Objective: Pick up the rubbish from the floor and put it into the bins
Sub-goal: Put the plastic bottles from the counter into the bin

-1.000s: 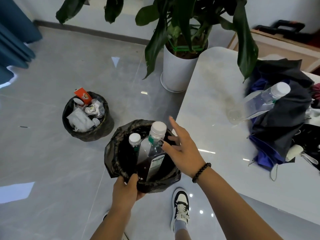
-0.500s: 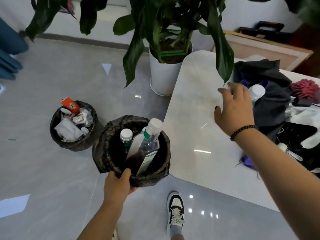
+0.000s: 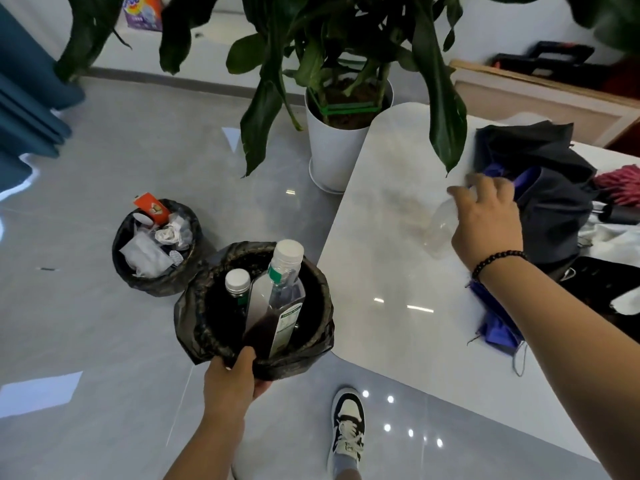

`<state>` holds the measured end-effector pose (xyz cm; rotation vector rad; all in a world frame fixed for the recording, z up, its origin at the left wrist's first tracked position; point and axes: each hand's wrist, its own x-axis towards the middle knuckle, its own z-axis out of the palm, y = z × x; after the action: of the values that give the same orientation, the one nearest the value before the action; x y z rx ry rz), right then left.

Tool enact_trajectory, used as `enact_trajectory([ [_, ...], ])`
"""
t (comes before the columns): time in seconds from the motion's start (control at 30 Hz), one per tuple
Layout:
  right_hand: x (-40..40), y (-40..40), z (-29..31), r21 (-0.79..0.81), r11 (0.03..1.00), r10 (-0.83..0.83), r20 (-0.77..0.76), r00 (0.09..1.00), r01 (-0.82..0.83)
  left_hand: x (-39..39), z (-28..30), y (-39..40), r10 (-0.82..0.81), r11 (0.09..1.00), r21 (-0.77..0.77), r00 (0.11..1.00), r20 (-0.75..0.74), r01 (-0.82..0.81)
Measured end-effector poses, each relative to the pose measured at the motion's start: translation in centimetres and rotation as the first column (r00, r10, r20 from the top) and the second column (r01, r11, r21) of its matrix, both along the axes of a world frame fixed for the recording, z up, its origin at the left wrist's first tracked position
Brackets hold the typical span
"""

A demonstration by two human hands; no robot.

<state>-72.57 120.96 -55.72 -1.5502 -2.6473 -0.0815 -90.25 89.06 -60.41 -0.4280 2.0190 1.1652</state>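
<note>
My left hand [image 3: 232,377] grips the near rim of a round bin lined with a black bag [image 3: 194,327] and holds it above the floor beside the table. Inside it stand a large clear bottle with dark liquid [image 3: 277,299] and a smaller white-capped bottle [image 3: 237,285]. My right hand [image 3: 486,220] is closed over an empty clear plastic bottle [image 3: 439,227] lying on the white table [image 3: 391,271]; most of that bottle is hidden by the hand. A second black-lined bin [image 3: 121,258] on the floor holds paper, wrappers and a red carton [image 3: 149,209].
A white pot with a big leafy plant [image 3: 332,150] stands at the table's far corner, its leaves hanging over the table. Dark clothes and a blue cloth [image 3: 550,202] are piled on the table's right side. My shoe [image 3: 348,427] is on the grey tiled floor.
My right hand left the bin, swung right across the table and closed on the clear bottle by the clothes. The left hand kept hold of the bin.
</note>
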Motion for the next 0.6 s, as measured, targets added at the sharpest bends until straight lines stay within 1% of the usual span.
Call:
enact_trajectory([
  [0.1, -0.8, -1.3, 0.4, 0.049, 0.987, 0.154, -0.085, 0.984, -0.15, 0.3, 0.2, 0.2, 0.045, 0.999, 0.01, 0.999, 0.01, -0.045],
  [0.17, -1.8, -3.0, 1.4, 0.063, 0.965, 0.26, -0.135, 0.956, -0.254, 0.4, 0.0, 0.2, 0.064, 0.998, 0.019, 0.998, 0.016, -0.065],
  [0.27, -3.3, -6.8, 4.3, 0.094, 0.935, 0.355, -0.22, 0.909, -0.342, 0.2, -0.4, -0.4, 0.089, 0.996, 0.028, 0.995, 0.032, -0.09],
  [0.33, -3.8, -9.6, 6.9, 0.102, 0.937, 0.35, -0.312, 0.883, -0.335, -0.1, -0.6, -1.1, 0.101, 0.994, 0.037, 0.994, 0.05, -0.103],
  [0.43, -4.7, -14.3, 10.1, 0.06, 0.956, 0.284, -0.452, 0.845, -0.289, -1.0, -0.9, -2.8, 0.119, 0.992, 0.032, 0.99, 0.077, -0.121],
  [0.5, -6.0, -18.0, 11.0, 0.019, 0.962, 0.249, -0.475, 0.844, -0.273, -1.8, -1.0, -4.3, 0.134, 0.99, 0.032, 0.987, 0.086, -0.137],
  [0.6, -8.9, -22.6, 11.0, -0.02, 0.963, 0.231, -0.454, 0.86, -0.269, -3.5, -1.2, -6.7, 0.152, 0.988, 0.008, 0.984, 0.094, -0.154],
])
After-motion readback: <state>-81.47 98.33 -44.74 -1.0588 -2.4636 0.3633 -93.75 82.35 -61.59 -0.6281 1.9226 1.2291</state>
